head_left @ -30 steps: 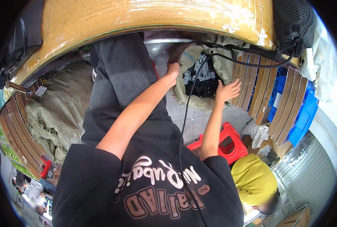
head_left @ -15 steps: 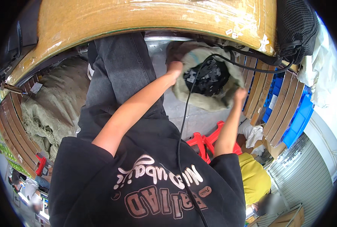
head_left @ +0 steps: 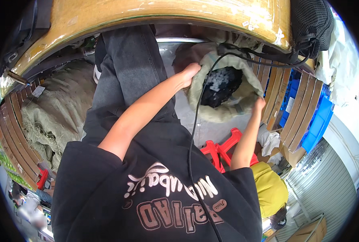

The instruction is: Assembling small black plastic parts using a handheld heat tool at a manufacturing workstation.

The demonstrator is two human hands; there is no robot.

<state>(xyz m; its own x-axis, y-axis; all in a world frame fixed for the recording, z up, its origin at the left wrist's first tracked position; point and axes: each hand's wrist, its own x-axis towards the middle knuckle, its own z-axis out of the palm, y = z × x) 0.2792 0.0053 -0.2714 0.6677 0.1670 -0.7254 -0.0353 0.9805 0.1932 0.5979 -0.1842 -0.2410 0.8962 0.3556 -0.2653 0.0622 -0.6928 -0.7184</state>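
Note:
A beige woven sack (head_left: 213, 114) stands on the floor just right of my legs, its mouth held wide. Inside it lie many small black pieces (head_left: 215, 96), with a whitish, shiny patch among them; their exact kind is too small to make out. My left hand (head_left: 192, 73) is closed on the left side of the sack's rim. On the opposite side, my right hand (head_left: 259, 104) grips the rim too, its fingers partly hidden by the cloth. A black cable (head_left: 196, 117) hangs across the view in front of the sack's mouth.
A worn wooden tabletop (head_left: 167, 12) spans the far side. Another full sack (head_left: 58, 109) sits left of my legs. Stacked flat cardboard (head_left: 278, 94), blue trays (head_left: 318, 125) and a red plastic stool (head_left: 223, 147) are at the right. A person in yellow (head_left: 272, 187) is behind.
The sack's mouth has opened rounder and tilted, and the pieces inside have shifted, showing the whitish patch. Both hands stay on the rim and have moved slightly right.

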